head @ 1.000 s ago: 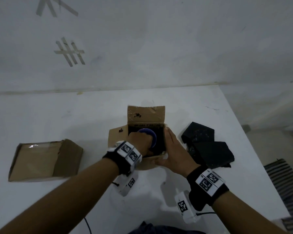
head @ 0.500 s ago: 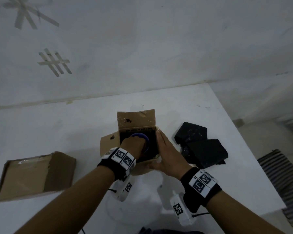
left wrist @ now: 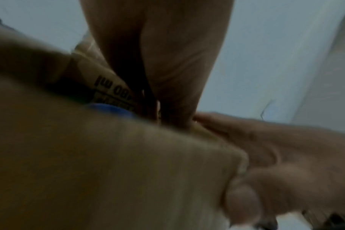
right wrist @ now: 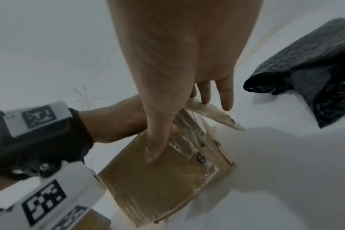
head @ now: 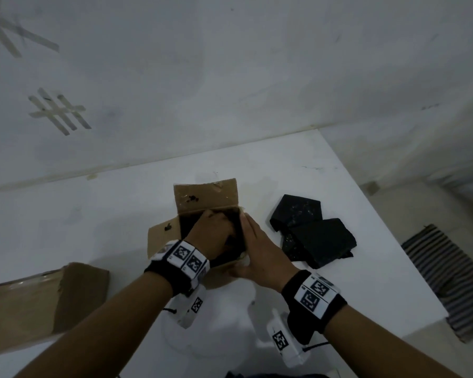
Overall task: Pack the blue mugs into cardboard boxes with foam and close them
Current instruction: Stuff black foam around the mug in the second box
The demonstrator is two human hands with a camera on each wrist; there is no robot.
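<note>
Seating a blue mug [left wrist: 110, 109] in the open cardboard box [head: 161, 236] at the middle of the white table [head: 352, 282]: we see our left hand [head: 212, 233] sunk into the box mouth, knuckles up, so that from the head view the mug is hidden; only a blue sliver shows past the box edge in the left wrist view. Whether those fingers are clamped on the mug or merely pressing it down, we cannot tell. Our right hand [head: 260, 252] lies flat, fingers straight, along the box's right wall, thumb on the near face, bracing it. The far flap stands upright; the left flap splays outward. Dark foam pieces [head: 314, 236] lie just right of the box, a second cardboard box [head: 38, 298] well apart to the left. We judge the mug rigid, fairly heavy, smooth-glazed and breakable, best taken by the rim or body and lowered straight. The cardboard is light and flexes, so we support its walls.
</note>
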